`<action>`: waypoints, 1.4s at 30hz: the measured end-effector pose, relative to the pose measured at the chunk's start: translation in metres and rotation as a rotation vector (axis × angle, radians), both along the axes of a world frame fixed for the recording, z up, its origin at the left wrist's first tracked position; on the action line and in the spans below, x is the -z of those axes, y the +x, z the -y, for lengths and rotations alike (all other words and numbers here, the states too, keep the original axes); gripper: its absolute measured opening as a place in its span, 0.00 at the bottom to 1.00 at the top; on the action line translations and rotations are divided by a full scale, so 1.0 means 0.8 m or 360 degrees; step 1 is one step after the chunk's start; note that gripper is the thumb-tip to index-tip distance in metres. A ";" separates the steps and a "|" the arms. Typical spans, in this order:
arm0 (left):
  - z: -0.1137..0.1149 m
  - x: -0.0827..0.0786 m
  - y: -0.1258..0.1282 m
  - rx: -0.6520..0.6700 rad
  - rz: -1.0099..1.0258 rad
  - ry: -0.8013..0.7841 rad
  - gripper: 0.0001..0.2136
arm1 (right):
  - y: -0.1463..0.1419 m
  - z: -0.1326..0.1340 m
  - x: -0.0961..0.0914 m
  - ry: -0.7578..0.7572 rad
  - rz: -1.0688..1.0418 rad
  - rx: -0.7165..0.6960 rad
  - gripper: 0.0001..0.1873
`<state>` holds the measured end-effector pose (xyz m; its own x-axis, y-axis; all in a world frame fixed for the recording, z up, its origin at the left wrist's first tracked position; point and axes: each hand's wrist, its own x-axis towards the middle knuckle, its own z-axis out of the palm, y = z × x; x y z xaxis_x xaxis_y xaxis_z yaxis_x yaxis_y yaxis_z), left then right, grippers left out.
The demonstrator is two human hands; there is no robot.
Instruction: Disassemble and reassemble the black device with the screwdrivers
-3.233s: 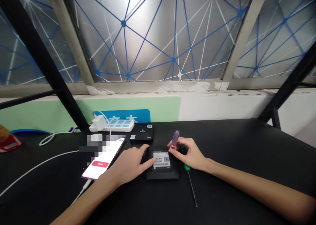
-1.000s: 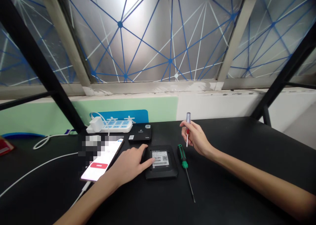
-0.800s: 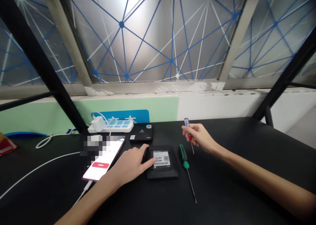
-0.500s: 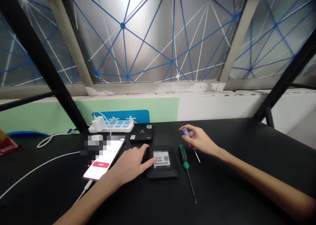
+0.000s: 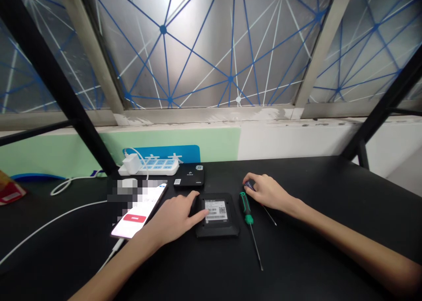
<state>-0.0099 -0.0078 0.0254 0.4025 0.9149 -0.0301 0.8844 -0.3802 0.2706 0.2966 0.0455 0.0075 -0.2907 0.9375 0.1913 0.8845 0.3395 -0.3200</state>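
Note:
My left hand rests at the left edge of a flat black box, thumb on its white label and index finger stretched to the upper left corner. Its thumb and index finger are spread; the other fingers are mostly hidden. Right of the box, my right hand is closed around a small screwdriver with a translucent purplish handle. Its thin metal shaft slants down to the right, low over the table. Between the box and this hand lies a green and black screwdriver, its long shaft pointing towards me.
A lit phone on a white charging cable lies to the left. Behind stand a smaller black box and a white power strip with a charger. A red packet sits far left on the black table.
My right hand has come down closer to the table and curled more around the small screwdriver, whose tip has swung right. My left hand and the box have stayed in place.

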 end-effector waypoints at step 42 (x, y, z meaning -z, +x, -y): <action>0.001 0.015 0.021 -0.0166 0.0359 0.0299 0.17 | -0.037 0.046 0.003 0.0214 -0.0126 -0.0567 0.52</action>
